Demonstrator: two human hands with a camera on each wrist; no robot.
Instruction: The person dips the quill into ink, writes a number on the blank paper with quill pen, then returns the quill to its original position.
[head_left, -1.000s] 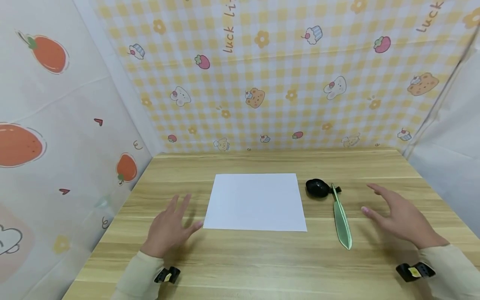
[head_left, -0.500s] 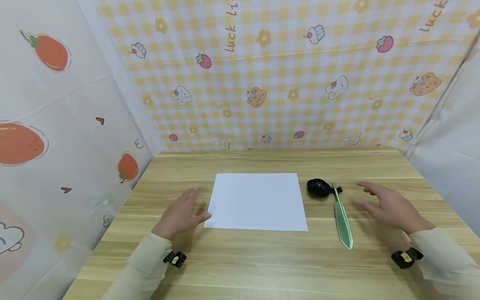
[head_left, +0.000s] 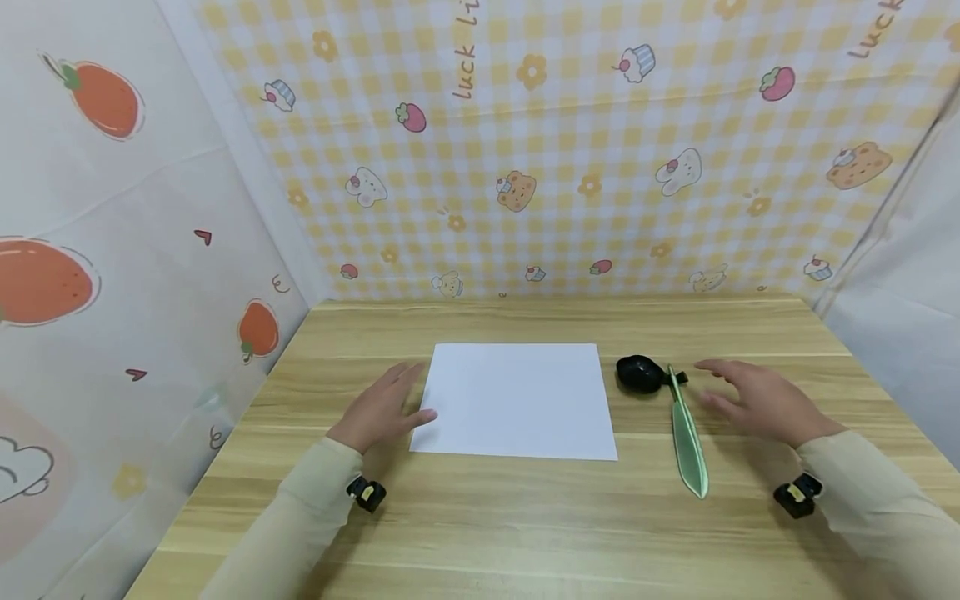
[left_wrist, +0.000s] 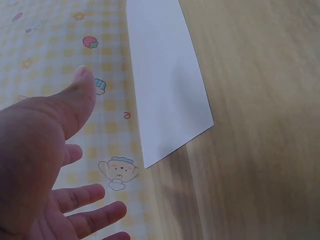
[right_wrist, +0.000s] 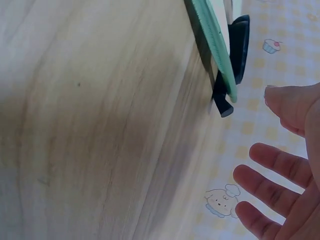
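A white sheet of paper (head_left: 517, 400) lies flat on the wooden table. My left hand (head_left: 381, 408) hovers at its left edge with fingers spread, the thumb overlapping the sheet in the head view. To the right of the paper sits a glossy black oval thing (head_left: 639, 374) with a short black handle. A slim green leaf-shaped thing (head_left: 688, 450) lies with its narrow stem across that handle. Just right of both is my right hand (head_left: 768, 404), relaxed and holding nothing. In the right wrist view its fingertips are apart from the green thing (right_wrist: 215, 40) and the black handle (right_wrist: 223, 102).
A yellow checked cloth (head_left: 480, 167) with cartoon prints hangs behind the table's back edge (head_left: 555, 302). White printed cloth (head_left: 150, 200) stands on the left, plain white cloth (head_left: 900, 300) on the right. Each wrist carries a small black camera (head_left: 366, 493).
Both hands have moved inward and forward: the left to the paper's left edge, the right closer to the black and green things. The things on the table have stayed put.
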